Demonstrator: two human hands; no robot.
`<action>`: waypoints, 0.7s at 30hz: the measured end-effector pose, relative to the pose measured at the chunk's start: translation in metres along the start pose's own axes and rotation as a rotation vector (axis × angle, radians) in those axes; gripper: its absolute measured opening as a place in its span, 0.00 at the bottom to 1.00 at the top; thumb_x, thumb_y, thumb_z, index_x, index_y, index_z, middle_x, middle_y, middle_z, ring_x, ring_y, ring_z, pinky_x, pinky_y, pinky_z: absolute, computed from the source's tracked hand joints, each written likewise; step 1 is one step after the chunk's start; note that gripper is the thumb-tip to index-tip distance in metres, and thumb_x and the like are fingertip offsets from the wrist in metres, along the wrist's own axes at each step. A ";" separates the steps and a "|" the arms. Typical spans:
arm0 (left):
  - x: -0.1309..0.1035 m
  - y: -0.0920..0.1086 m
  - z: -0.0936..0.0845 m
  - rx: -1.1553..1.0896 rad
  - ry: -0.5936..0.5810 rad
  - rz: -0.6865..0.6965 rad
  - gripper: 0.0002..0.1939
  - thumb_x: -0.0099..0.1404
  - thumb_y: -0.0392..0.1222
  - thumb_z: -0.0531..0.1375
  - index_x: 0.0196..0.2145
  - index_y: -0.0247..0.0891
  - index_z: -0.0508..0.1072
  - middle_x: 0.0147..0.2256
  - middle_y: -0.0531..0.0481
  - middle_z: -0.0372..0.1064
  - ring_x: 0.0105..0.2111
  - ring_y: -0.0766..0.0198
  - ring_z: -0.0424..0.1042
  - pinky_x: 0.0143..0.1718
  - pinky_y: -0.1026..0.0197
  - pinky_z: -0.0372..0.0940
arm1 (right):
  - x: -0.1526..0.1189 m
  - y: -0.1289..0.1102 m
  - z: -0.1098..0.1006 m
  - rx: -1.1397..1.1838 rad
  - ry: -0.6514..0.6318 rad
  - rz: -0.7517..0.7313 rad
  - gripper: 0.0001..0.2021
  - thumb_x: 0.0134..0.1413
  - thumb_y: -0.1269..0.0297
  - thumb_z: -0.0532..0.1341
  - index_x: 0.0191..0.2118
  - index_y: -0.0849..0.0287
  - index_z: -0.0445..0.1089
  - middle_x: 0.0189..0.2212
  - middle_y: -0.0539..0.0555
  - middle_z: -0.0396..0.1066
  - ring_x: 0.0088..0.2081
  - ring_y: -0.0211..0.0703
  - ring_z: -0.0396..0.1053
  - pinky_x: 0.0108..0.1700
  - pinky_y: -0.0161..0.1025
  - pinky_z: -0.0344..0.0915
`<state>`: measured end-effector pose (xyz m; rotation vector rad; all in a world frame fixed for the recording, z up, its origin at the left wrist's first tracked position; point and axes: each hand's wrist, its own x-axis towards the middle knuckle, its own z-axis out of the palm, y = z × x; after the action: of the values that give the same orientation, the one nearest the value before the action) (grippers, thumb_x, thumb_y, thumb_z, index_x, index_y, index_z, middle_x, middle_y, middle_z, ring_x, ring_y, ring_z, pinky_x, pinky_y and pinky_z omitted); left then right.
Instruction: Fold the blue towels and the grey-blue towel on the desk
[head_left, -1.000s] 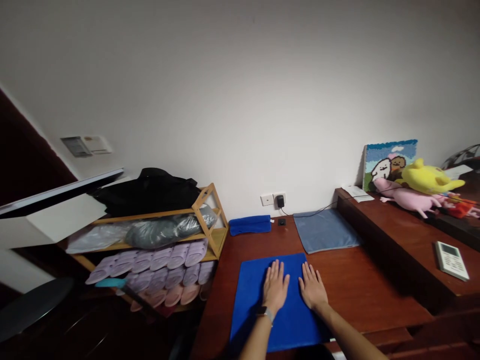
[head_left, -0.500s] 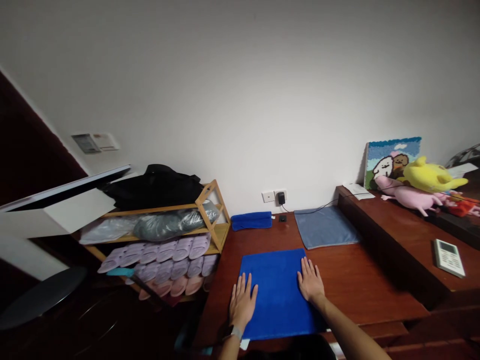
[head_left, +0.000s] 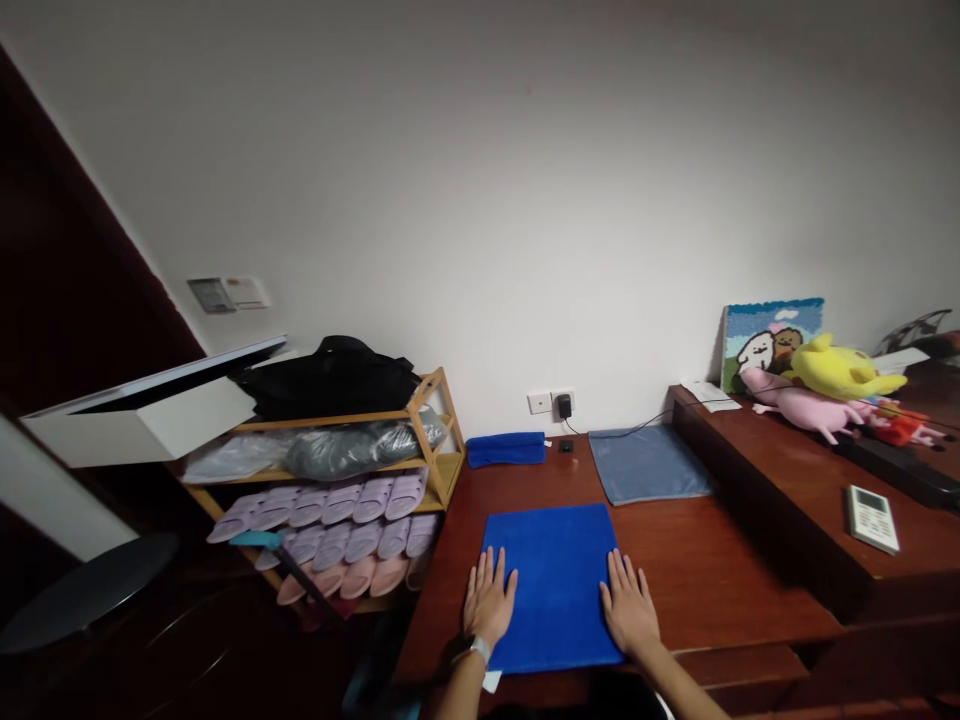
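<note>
A bright blue towel [head_left: 559, 590] lies spread flat on the brown wooden desk [head_left: 720, 570], a white tag poking out at its lower left corner. My left hand [head_left: 490, 598] rests flat on the towel's left edge with fingers stretched out, a watch on the wrist. On the right edge of the towel my right hand [head_left: 628, 604] lies flat, fingers extended and partly over the wood. Neither hand grips anything. Behind, a folded blue towel [head_left: 506, 449] sits by the wall, and a grey-blue towel [head_left: 649, 463] lies flat at the back right.
Left of the desk stands a wooden rack [head_left: 442, 440] with several slippers [head_left: 341, 503] and a black bag [head_left: 334, 378]. A raised ledge on the right carries plush toys [head_left: 844, 370], a picture [head_left: 772, 340] and a white remote [head_left: 872, 518]. A charger [head_left: 564, 406] is plugged into the wall.
My right hand has slid down along the towel's right edge, toward me. My left hand stays in about the same place on the towel. The camera view has shifted slightly.
</note>
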<state>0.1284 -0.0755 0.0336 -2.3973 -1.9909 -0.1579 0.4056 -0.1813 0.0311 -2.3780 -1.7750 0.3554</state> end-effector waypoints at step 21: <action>-0.037 0.045 0.005 -0.086 -0.041 0.149 0.34 0.76 0.60 0.40 0.73 0.45 0.51 0.73 0.47 0.42 0.73 0.52 0.43 0.72 0.42 0.45 | 0.006 0.002 0.012 0.042 0.106 -0.025 0.33 0.69 0.53 0.40 0.74 0.62 0.45 0.74 0.53 0.40 0.75 0.51 0.38 0.74 0.56 0.36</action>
<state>0.1661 -0.1192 0.0277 -2.6112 -1.8487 -0.1962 0.4059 -0.1766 0.0184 -2.2989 -1.7319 0.2549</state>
